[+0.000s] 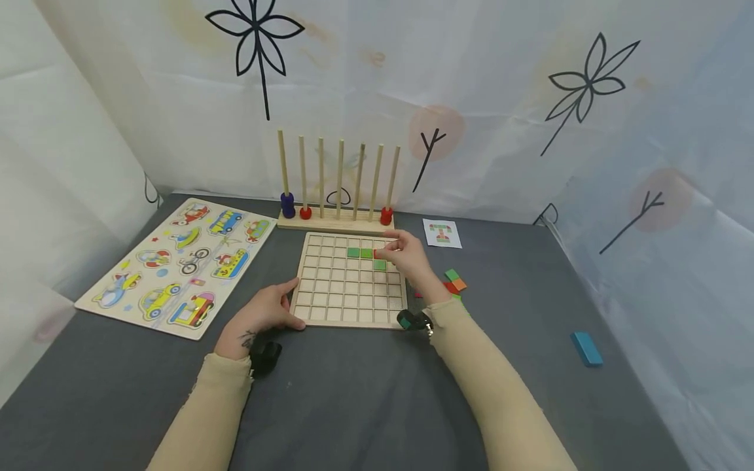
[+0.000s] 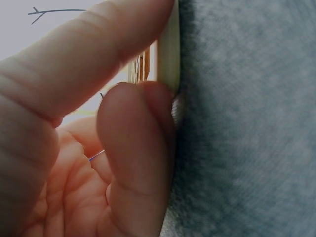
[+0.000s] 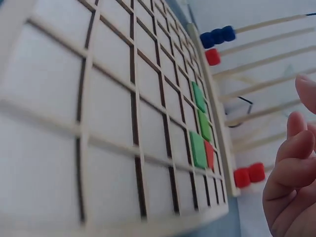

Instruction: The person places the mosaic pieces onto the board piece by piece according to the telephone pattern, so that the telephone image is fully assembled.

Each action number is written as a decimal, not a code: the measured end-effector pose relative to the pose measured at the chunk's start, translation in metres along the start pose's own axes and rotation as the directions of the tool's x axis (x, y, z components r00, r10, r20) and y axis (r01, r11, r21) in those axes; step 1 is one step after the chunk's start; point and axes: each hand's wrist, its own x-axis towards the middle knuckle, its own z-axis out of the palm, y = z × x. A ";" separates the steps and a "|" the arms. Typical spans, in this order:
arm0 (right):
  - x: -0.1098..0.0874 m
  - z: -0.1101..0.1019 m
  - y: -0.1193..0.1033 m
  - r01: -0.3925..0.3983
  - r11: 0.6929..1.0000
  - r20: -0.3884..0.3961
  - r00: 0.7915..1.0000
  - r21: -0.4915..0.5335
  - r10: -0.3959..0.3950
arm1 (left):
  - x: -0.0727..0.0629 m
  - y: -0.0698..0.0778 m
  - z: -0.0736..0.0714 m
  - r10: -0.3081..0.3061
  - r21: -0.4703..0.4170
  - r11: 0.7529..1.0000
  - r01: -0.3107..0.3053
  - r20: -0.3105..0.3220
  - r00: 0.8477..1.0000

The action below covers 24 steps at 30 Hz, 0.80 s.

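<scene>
Table: covered in grey cloth
Walls: white sheeting, printed flowers
Left hand: spread against board's left edge
Right hand: loosely parted near red tile

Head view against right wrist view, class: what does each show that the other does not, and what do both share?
Only the head view shows the left hand touching the grid board, the picture board, the pattern card and the blue block. Only the right wrist view shows the red tile with no fingers covering it. Both show the grid board, three green tiles on it, the right hand and the peg rack.
</scene>
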 end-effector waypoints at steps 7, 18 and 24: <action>-0.049 -0.052 0.015 -0.037 0.996 -0.030 0.999 0.075 0.039 | -0.001 0.001 -0.002 0.003 0.009 1.000 -0.003 -0.002 1.000; -0.103 -0.112 0.067 -0.196 0.980 -0.108 0.976 -0.034 0.191 | 0.000 0.001 -0.002 0.010 0.020 1.000 -0.010 0.005 1.000; -0.114 -0.119 0.079 -0.225 0.962 -0.094 0.973 -0.152 0.213 | 0.000 0.000 -0.001 0.025 0.021 0.999 -0.025 0.005 1.000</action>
